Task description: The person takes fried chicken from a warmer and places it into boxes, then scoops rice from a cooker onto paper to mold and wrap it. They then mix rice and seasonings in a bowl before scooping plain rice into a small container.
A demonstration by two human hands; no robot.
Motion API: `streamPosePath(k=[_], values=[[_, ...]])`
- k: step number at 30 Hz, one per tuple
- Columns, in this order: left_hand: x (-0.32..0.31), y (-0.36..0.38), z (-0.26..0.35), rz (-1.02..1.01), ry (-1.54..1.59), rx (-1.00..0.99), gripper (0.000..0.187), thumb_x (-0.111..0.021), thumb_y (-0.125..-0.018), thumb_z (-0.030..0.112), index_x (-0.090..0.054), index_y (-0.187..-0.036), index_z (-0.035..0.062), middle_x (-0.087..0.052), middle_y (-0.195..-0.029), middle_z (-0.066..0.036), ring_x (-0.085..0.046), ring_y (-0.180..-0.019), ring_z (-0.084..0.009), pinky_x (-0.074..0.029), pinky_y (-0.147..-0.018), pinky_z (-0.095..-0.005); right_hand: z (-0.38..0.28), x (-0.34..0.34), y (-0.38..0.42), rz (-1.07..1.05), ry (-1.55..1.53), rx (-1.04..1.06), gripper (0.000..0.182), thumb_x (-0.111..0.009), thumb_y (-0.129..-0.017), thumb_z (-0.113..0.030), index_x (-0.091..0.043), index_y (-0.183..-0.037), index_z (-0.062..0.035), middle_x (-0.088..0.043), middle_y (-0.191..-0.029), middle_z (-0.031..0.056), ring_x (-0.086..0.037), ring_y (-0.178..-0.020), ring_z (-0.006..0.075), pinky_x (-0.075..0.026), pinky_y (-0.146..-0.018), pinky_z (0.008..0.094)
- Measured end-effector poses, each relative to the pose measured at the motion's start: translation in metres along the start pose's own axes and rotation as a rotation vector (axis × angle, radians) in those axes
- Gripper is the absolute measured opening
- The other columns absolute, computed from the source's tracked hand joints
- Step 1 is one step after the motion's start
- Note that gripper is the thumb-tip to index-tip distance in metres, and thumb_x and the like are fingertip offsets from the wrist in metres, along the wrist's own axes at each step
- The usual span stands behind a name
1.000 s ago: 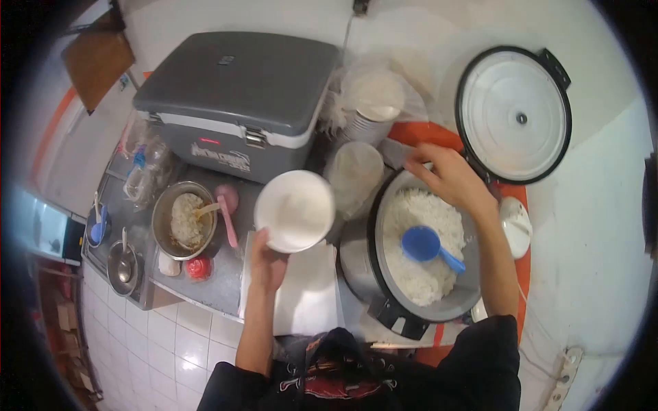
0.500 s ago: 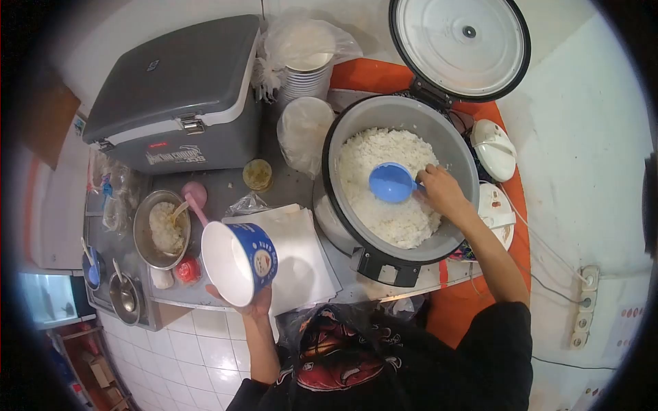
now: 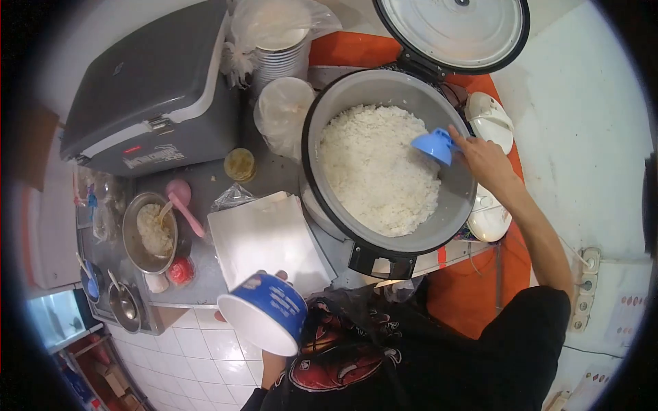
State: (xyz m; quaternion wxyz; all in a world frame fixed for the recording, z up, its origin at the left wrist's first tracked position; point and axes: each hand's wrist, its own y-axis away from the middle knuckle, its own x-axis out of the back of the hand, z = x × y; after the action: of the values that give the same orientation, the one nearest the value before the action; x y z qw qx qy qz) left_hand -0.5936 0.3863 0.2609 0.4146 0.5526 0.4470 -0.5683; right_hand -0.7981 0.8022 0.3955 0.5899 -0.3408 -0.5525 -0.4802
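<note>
My right hand [image 3: 485,163] grips the handle of a blue scoop [image 3: 433,146], which is tipped on its side over the right part of the rice cooker [image 3: 322,198]. Cooked white rice [image 3: 377,168] fills the cooker's pot below it. Low in front of my body, my left hand [image 3: 282,275] holds a blue and white paper bowl [image 3: 269,312]. The bowl leans with its white mouth toward the lower left, and it hides most of that hand; a few fingertips show at its edge.
White paper sheets [image 3: 267,240] lie left of the cooker. Beyond are a metal bowl [image 3: 130,236], a pink ladle [image 3: 179,192], a small jar [image 3: 239,164], bagged stacked bowls [image 3: 281,65] and a grey cooler box [image 3: 147,89]. The cooker's lid [image 3: 459,31] stands raised behind.
The blue scoop has risen from the rice and moved right, turning on its side. My left hand has brought the paper bowl lower and toward my body.
</note>
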Motion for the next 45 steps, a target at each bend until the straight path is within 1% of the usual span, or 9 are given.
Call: streamPosePath(k=[14,15,18,22,28,31,35,37,45], values=[[-0.02,0.002,-0.03,0.319,0.155,0.034,0.059,-0.037,-0.102,0.047,-0.047,-0.137,0.0014,-0.057,-0.125,-0.029,-0.059,-0.103,-0.045,-0.045,-0.094,-0.0669,-0.089,0.012,0.031,-0.422,-0.322,0.045,0.046,-0.059,-0.088,-0.012,-0.052,-0.133,-0.0027,-0.066,-0.078,0.0245,-0.065,-0.075,0.0416,-0.052,-0.071,0.0498],[0.013,0.01,-0.022,0.048,0.204,0.062,0.064,-0.048,-0.097,0.05,-0.026,-0.152,0.0253,-0.036,-0.146,-0.03,-0.043,-0.126,-0.0479,-0.032,-0.103,-0.0717,-0.092,0.015,0.034,-0.404,-0.329,0.084,0.049,-0.06,-0.086,-0.01,-0.051,-0.133,-0.0025,-0.065,-0.075,0.023,-0.064,-0.07,0.0412,-0.052,-0.068,0.0504],[-0.006,-0.016,-0.003,0.429,0.365,0.229,0.061,-0.031,-0.1,0.056,-0.046,-0.141,0.0127,-0.057,-0.123,-0.03,-0.059,-0.103,-0.0452,-0.047,-0.093,-0.0656,-0.109,0.022,0.036,-0.397,-0.265,0.131,0.05,-0.059,-0.086,-0.01,-0.05,-0.134,-0.0011,-0.065,-0.075,0.0229,-0.064,-0.071,0.0403,-0.051,-0.071,0.0502],[0.02,-0.012,-0.003,0.056,0.143,0.017,0.048,-0.029,-0.102,0.051,-0.019,-0.149,0.0496,-0.04,-0.142,-0.028,-0.045,-0.126,-0.0492,-0.034,-0.102,-0.0716,-0.083,0.005,0.025,-0.316,-0.321,0.224,0.053,-0.061,-0.084,-0.01,-0.052,-0.136,-0.008,-0.067,-0.083,0.0233,-0.063,-0.075,0.04,-0.051,-0.073,0.0475],[0.029,0.002,0.006,0.188,-0.111,-0.192,0.066,-0.048,-0.096,0.051,-0.022,-0.153,0.0309,-0.03,-0.15,-0.026,-0.043,-0.128,-0.0512,-0.043,-0.096,-0.0693,-0.057,0.015,-0.023,-0.823,-0.513,0.229,0.058,-0.062,-0.083,-0.017,-0.052,-0.139,-0.014,-0.069,-0.097,0.0213,-0.063,-0.087,0.0357,-0.048,-0.086,0.0417],[0.007,-0.016,-0.001,0.255,-0.141,-0.319,0.076,-0.051,-0.093,0.054,-0.029,-0.149,0.0076,-0.032,-0.151,-0.022,-0.043,-0.128,-0.0481,-0.043,-0.101,-0.0635,-0.032,0.005,-0.033,-0.839,-0.621,0.324,0.055,-0.063,-0.086,-0.018,-0.053,-0.139,-0.014,-0.068,-0.078,0.0096,-0.057,-0.059,0.0207,-0.048,-0.06,0.0334],[-0.007,-0.019,-0.006,0.373,-0.221,-0.393,0.075,-0.051,-0.093,0.055,-0.032,-0.148,0.0083,-0.037,-0.148,-0.022,-0.042,-0.129,-0.0478,-0.041,-0.101,-0.0637,-0.037,0.018,-0.024,-1.076,-0.794,0.048,0.054,-0.062,-0.091,-0.019,-0.049,-0.143,-0.0136,-0.052,-0.061,-0.0029,-0.039,-0.044,0.0059,-0.033,-0.04,0.0235],[-0.019,-0.033,-0.011,1.041,-0.143,-0.651,0.074,-0.051,-0.092,0.056,-0.035,-0.146,0.0072,-0.041,-0.145,-0.022,-0.041,-0.13,-0.0475,-0.04,-0.102,-0.0644,-0.033,0.015,-0.021,-1.072,-0.861,-0.001,0.053,-0.061,-0.092,-0.02,-0.048,-0.143,-0.0131,-0.049,-0.058,-0.0037,-0.038,-0.043,0.0053,-0.032,-0.039,0.0232],[0.003,-0.034,-0.002,0.528,-0.55,-0.5,0.069,-0.04,-0.096,0.059,-0.039,-0.144,0.0103,-0.047,-0.142,-0.01,-0.047,-0.131,-0.0297,-0.039,-0.109,-0.0488,0.013,0.018,0.014,-0.795,-1.409,-0.376,0.038,-0.061,-0.095,-0.02,-0.056,-0.13,-0.0054,-0.043,-0.059,-0.0033,-0.03,-0.04,0.001,-0.021,-0.034,0.0196]])
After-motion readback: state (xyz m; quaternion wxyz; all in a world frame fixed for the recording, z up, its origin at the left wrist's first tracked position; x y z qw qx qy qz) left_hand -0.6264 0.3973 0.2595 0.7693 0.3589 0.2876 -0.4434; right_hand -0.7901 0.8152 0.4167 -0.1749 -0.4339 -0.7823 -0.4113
